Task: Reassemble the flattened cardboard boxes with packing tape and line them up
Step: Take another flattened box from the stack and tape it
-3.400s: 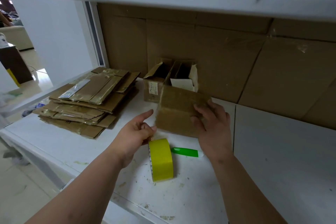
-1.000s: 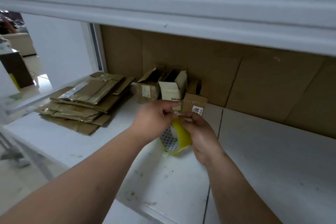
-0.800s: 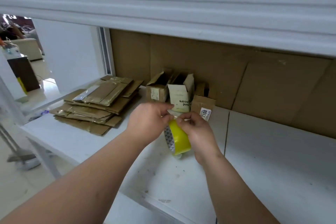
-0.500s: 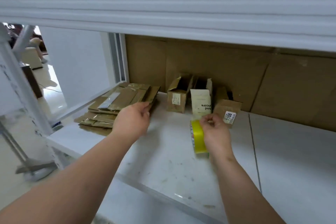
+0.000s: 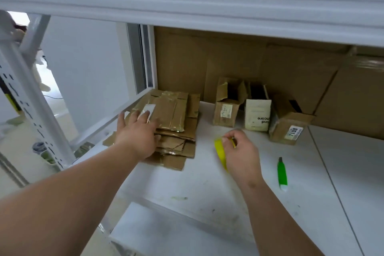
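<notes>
A person's two bare arms reach onto a white shelf (image 5: 207, 185) backed by brown cardboard sheets (image 5: 280, 68).

Three small assembled boxes stand in a row against the back. The left brown box (image 5: 225, 113) has its top flaps open and a small pale label on its front, the writing too small to read. The middle box (image 5: 257, 114) is cream-coloured and also open at the top; its print is upside down, and only "care" at the end of a word can be read. The right brown box (image 5: 287, 129) lies tilted and carries a white sticker reading "7108". The insides of all three are dark, so what they hold cannot be told.

To the left of the row sits a stack of flattened cardboard boxes (image 5: 176, 122), streaked with old shiny tape. The left hand (image 5: 137, 133) lies flat on top of this stack, fingers straight and spread, touching a white label on the topmost piece.

The right hand (image 5: 242, 154) rests on the shelf in front of the boxes, its fingers curled round a yellow roll of packing tape (image 5: 220, 151) standing on edge, with thumb and fingertips pinching at the top of the roll.

A green utility knife (image 5: 282, 172) lies on the shelf just right of the right hand, apart from it.
</notes>
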Available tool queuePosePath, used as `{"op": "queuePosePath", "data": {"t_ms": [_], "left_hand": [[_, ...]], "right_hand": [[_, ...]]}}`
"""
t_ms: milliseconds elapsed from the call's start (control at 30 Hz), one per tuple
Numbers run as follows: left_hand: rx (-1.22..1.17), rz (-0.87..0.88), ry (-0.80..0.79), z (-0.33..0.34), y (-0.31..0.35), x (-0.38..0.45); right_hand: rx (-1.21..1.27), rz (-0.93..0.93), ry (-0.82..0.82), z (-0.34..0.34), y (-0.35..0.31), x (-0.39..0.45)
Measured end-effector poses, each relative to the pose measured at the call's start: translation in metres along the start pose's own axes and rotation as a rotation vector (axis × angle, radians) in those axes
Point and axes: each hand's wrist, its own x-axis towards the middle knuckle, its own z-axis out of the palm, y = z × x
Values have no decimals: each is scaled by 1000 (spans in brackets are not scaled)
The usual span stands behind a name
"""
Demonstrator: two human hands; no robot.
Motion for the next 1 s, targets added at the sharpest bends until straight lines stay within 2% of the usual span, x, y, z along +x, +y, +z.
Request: {"op": "queuePosePath", "data": {"t_ms": [200,300,400,633,800,900,1000], "left_hand": [[61,76,-102,9,-6,41],[-18,126,-147,13,-13,54],[-135,106,-130,16,-19,59],[-206,26,199,-4,-28,56],[-566,-80,419,-22,-50,53],[-688,23,562,-33,-49,41],[-693,224,594,-39,-38,19]], "right_hand": [[-98,-47,-60,15,3,24],[-93,-38,-92,24,4,39],[-100,-23,-120,30,3,51],[-35,-3,-87,45,-10,50],[33,20,39,45,-18,34],[55,59,89,45,-21,21],[105,87,162,39,-19,5]]}}
